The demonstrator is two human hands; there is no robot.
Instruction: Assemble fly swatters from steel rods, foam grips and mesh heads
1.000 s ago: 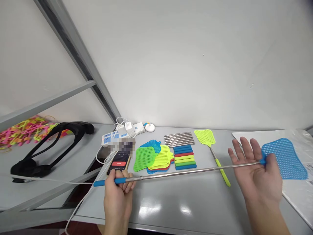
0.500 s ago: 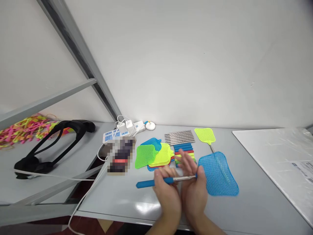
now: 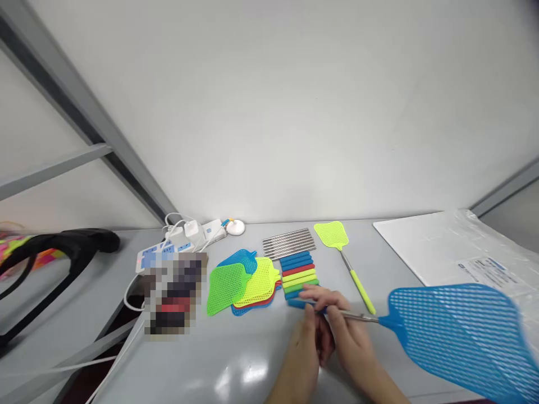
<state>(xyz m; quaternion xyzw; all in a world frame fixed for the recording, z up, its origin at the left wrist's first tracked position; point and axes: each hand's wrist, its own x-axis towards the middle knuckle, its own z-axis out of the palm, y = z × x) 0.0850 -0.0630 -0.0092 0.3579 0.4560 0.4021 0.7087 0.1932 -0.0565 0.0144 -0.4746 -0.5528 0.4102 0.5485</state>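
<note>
blue swatter (image 3: 458, 331) is held: left grip (image 3: 309, 339) curled on handle (image 3: 297, 303), right grip (image 3: 345, 331) curled at rod (image 3: 360, 316); force is best applied along rod, not sideways.

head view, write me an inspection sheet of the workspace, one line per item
Surface: grey table, glossy, with bright reflections toward the near side
Things in use: blue fly swatter, held above the table; yellow-green swatter, lying flat; loose swatter heads, overlapping; metal rods and coloured handles, in rows
Clutter: pixelated item, details unreadable; white board, partly under clear plastic; black frame-like object, at left
Hands: left hand and right hand, close together on the blue fly swatter's handle end, some fingers hidden
Cables: white cables, tangled around the power strip
Surroundings: pale wall, grey metal frame
</note>
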